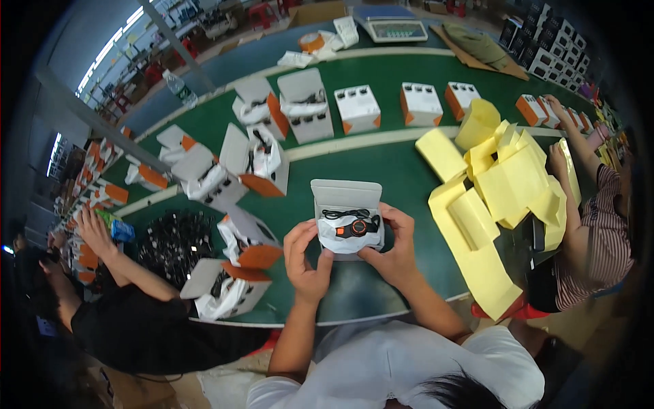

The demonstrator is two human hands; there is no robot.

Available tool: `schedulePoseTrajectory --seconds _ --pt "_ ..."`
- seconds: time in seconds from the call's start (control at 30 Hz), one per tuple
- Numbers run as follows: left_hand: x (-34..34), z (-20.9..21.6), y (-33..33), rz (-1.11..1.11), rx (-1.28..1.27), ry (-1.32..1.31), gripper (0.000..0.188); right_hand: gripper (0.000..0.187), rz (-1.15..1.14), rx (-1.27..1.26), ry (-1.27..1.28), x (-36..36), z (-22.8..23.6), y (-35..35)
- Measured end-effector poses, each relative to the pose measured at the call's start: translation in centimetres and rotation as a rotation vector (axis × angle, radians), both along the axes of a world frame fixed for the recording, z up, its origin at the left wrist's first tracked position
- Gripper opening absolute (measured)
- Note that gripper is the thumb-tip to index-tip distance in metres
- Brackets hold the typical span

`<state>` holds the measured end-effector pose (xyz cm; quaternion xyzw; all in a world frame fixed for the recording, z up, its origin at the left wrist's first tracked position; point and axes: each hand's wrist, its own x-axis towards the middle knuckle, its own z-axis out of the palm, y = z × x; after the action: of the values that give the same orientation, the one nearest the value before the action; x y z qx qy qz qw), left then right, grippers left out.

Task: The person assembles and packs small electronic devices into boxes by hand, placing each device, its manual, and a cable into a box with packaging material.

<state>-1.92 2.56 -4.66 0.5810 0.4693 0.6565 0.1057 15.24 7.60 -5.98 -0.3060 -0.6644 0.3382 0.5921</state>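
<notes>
A small white carton [346, 193] with its lid raised stands between my two hands, in front of me at the bench's near side. Inside lie a black device with an orange button and ring [359, 229], a coiled black cable [335, 214] and a white plastic bag [332, 241]. My left hand [306, 262] grips the carton's left side, thumb at its front edge. On the opposite side my right hand [397, 247] grips it the same way. The carton's bottom and what lies beneath the device are hidden.
Open cartons [276, 163] and a heap of black cables [178, 245] sit to the left. Folded yellow card pieces [507, 184] lie at right. Closed cartons [357, 109] stand on the green belt [388, 71]. Co-workers' arms [129, 262] reach in from both sides.
</notes>
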Motion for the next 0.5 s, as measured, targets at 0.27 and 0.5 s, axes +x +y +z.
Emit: schedulePoseTrajectory --seconds 0.27,0.5 --pt "0.7 2.8 -1.7 0.315 -0.287 0.197 0.045 0.081 0.028 0.16 -0.211 0.5 0.1 -2.2" --pt "1.0 4.8 -2.1 0.377 -0.351 0.872 0.029 0.072 0.049 0.099 -0.313 1.4 0.4 -3.5"
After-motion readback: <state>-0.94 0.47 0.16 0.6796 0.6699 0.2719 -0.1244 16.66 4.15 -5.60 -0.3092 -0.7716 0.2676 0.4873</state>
